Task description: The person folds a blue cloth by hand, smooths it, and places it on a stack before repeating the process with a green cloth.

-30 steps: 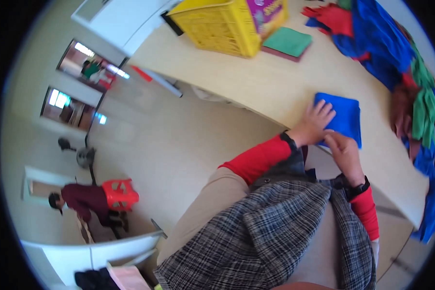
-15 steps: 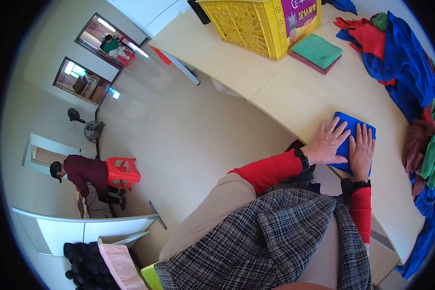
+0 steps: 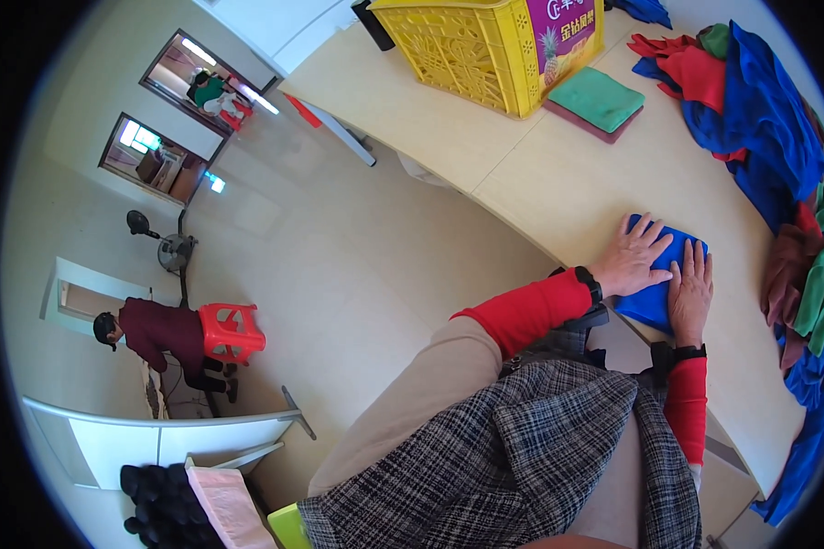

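Observation:
A folded blue cloth (image 3: 648, 302) lies flat near the table's edge in front of me. Across its far left part rests my left hand (image 3: 628, 258), fingers spread and palm down. My right hand (image 3: 691, 297) lies flat along the cloth's right side, fingers stretched out and close together. Both hands press on the cloth's top without gripping it. Farther off, a folded green cloth (image 3: 598, 98) sits on top of a folded brown cloth (image 3: 588, 128).
A yellow plastic crate (image 3: 462, 55) stands at the table's far end. Loose blue cloths (image 3: 769, 110), with red, green and brown ones, heap along the right side of the pale table (image 3: 558, 183). At left, a person (image 3: 169, 334) bends beside a red stool (image 3: 232, 333).
My left hand has slid a little to the right and farther up the cloth. The right hand has shifted slightly down along its side.

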